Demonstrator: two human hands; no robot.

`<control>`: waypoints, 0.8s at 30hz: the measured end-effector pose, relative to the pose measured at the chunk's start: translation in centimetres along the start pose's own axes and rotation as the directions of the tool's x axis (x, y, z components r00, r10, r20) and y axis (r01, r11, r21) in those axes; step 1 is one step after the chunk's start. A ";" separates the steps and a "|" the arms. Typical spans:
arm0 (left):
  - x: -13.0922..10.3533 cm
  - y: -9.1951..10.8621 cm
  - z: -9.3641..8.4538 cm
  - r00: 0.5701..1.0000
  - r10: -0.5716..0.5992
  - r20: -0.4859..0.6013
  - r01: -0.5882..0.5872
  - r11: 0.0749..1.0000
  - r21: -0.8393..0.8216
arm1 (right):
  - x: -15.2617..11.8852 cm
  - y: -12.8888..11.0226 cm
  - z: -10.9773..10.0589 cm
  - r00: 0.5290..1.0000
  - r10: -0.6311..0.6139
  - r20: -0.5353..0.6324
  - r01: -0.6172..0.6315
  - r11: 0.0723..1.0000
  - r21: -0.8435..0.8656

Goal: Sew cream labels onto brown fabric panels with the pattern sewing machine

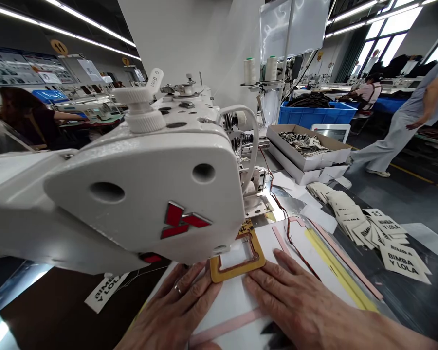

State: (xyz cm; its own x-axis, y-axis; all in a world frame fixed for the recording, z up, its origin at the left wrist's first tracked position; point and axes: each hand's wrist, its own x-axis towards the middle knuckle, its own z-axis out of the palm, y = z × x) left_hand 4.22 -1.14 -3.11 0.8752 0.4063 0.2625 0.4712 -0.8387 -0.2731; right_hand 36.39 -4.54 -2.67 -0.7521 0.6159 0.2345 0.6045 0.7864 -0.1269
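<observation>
My left hand (182, 296), a ring on one finger, lies flat with fingers stretched out on a white sheet (231, 299). Its fingertips reach partly behind the white sewing machine head (146, 194). On the other side, my right hand (292, 301) also rests flat, fingers extended and touching the near right corner of a yellow frame-shaped template (258, 249). My left index finger is at the template's left corner. The template has a brown inner border, and its far end goes under the machine. A dark pointed object (272, 330) shows beneath my right palm, its kind unclear.
Printed labels (365, 223) are spread on the right, below an open carton (314, 146) of more labels. One label (105, 291) lies at left. A reddish cord (288, 223) crosses the sheet. A blue crate (317, 114) and a standing person (405, 102) are farther back.
</observation>
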 end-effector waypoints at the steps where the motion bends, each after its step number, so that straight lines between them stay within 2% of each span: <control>1: 0.1 0.0 -0.1 1.000 -0.001 0.003 0.001 1.000 0.012 | 0.0 -0.1 -0.4 1.000 0.009 0.013 -0.009 1.000 0.014; 6: 0.4 0.1 -0.7 1.000 -0.018 -0.004 0.018 1.000 0.021 | 0.1 -0.5 -1.8 0.995 0.036 0.092 -0.043 0.997 0.065; 14: 1.0 0.2 -1.2 0.999 -0.038 0.023 0.038 0.999 0.011 | 0.5 -1.0 -2.5 0.985 0.039 0.166 -0.042 0.999 0.014; 19: 0.6 0.0 -0.7 1.000 0.005 0.004 -0.005 1.000 0.024 | -0.1 -1.1 -2.6 0.997 0.015 0.072 -0.012 0.999 -0.043; 24: 1.1 0.1 -1.2 1.000 0.008 0.007 -0.008 1.000 0.016 | -0.4 -0.9 -1.7 1.000 0.016 -0.007 -0.016 0.999 -0.028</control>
State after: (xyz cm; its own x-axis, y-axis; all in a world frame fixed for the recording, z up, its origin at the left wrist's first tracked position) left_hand 5.13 -1.21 -1.77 0.8796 0.4022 0.2539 0.4659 -0.8360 -0.2899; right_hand 36.58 -5.61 -0.99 -0.7404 0.6282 0.2391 0.6238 0.7747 -0.1036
